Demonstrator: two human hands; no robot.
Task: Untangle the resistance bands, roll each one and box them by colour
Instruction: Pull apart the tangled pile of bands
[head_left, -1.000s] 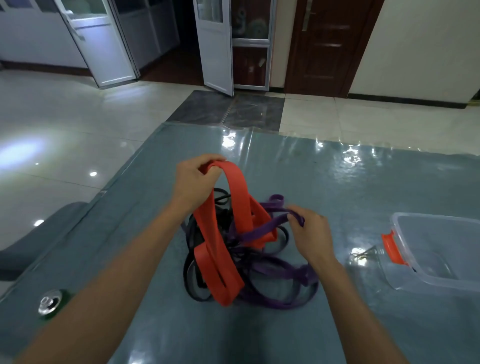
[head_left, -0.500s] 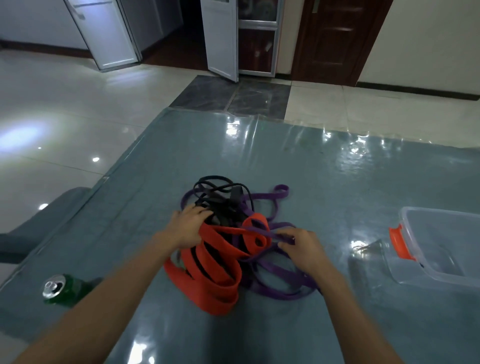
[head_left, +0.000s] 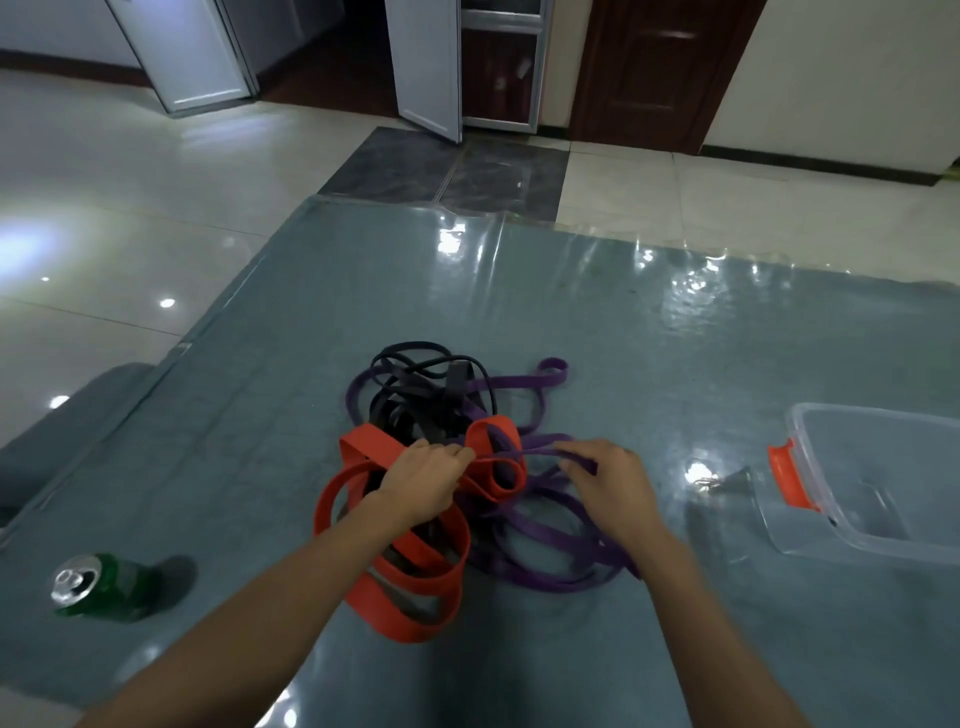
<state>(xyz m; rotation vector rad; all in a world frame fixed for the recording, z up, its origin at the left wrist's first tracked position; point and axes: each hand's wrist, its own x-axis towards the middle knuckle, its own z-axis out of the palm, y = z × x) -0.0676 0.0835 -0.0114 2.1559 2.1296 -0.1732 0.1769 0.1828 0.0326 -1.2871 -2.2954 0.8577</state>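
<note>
At the centre of the frame, on the grey-blue bench (head_left: 571, 312) under its shiny clear cover, lies 1 knotted heap of resistance bands. A wide red band (head_left: 410, 571) loops through the lower left of the heap, towards the near edge. A narrower purple band (head_left: 545, 540) sprawls across the right side and sends 1 loop out to the upper right. A thin black band (head_left: 415, 384) is bunched at the top of the pile, with purple strands threaded through it. All 3 colours cross over each other and none lies free.

The left grip (head_left: 423, 480) sits on the middle of the heap, fingers clenched round the red band where it folds. The right grip (head_left: 608, 478), just beside it to the right, has its fingers curled round a strand of the purple band that runs level between the 2 hands.

Well apart, at the right edge of the frame, a clear plastic box (head_left: 872, 413) with an orange latch (head_left: 792, 475) stands open on the bench; I see no bands in it. At the lower left a green can (head_left: 98, 587) stands upright. Beyond the bench, pale floor tiles run up to white and dark doors along the top of the frame.
</note>
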